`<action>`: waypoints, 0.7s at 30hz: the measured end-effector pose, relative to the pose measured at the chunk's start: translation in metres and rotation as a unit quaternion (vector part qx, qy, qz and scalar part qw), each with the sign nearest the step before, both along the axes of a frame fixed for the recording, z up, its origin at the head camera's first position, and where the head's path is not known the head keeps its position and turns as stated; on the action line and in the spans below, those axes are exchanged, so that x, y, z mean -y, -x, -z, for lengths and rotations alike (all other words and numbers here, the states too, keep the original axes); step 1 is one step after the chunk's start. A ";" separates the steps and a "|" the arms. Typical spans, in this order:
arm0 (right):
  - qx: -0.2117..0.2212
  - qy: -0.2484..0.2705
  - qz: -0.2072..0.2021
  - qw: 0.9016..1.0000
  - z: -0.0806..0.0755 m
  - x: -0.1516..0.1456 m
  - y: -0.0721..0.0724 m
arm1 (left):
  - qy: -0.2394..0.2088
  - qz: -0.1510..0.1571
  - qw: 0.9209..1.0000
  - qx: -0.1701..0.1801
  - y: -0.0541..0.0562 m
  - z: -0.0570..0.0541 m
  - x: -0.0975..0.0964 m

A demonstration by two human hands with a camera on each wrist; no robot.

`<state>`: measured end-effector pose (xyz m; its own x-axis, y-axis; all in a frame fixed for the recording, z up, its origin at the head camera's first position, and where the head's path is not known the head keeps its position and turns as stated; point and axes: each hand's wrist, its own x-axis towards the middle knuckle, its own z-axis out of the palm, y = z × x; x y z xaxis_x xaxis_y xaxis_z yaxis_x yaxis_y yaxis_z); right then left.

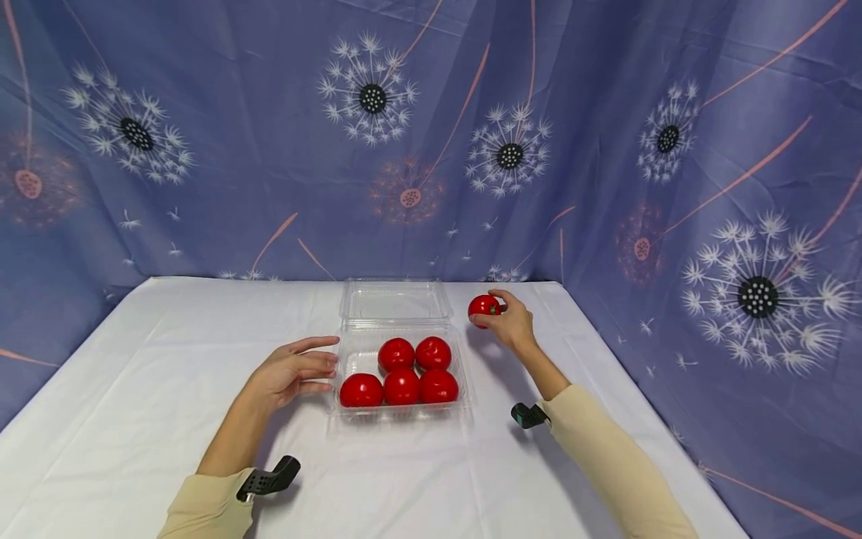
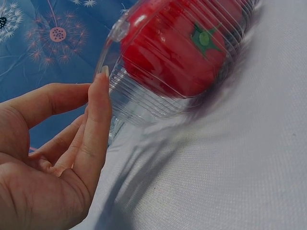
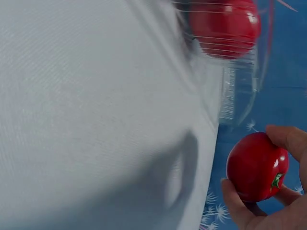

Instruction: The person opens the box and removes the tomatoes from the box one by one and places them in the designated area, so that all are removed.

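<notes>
My right hand (image 1: 513, 323) holds a red tomato (image 1: 484, 308) between thumb and fingers, raised to the right of the clear plastic container (image 1: 355, 361). Its green stem end shows in the right wrist view, where the fingertips curve round the tomato (image 3: 254, 167). Inside the container lie several red tomatoes (image 1: 402, 387), three along the front and two behind them at the middle and right. Beside the container's left wall is my left hand (image 1: 286, 373), its fingers extended, fingertips right at the plastic rim. In the left wrist view, a tomato (image 2: 172, 52) shows through the clear wall.
The container's hinged clear lid (image 1: 397, 301) lies folded back toward the rear edge of the table. A white cloth (image 1: 168, 359) covers the table. Blue curtains (image 1: 269, 150) with dandelion prints hang behind and along the right side.
</notes>
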<state>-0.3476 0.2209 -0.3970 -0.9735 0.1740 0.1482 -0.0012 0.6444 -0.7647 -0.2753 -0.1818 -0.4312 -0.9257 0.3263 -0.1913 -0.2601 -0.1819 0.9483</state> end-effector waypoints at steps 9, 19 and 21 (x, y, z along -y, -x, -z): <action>-0.012 0.018 0.008 1.000 0.012 0.002 0.005 | -0.012 -0.004 1.000 0.004 -0.001 -0.001 0.001; -0.019 -0.003 0.011 1.000 0.025 0.001 0.009 | -0.006 -0.003 1.000 0.003 -0.002 -0.002 -0.001; -0.021 -0.009 0.012 1.000 0.028 0.004 0.011 | -0.006 -0.003 1.000 0.002 -0.002 -0.001 0.001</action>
<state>-0.3583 0.2170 -0.4248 -0.9622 0.1936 0.1914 -0.0170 0.6590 -0.7520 -0.2734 -0.1827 -0.4298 -0.9272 0.3222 -0.1909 -0.2624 -0.1951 0.9450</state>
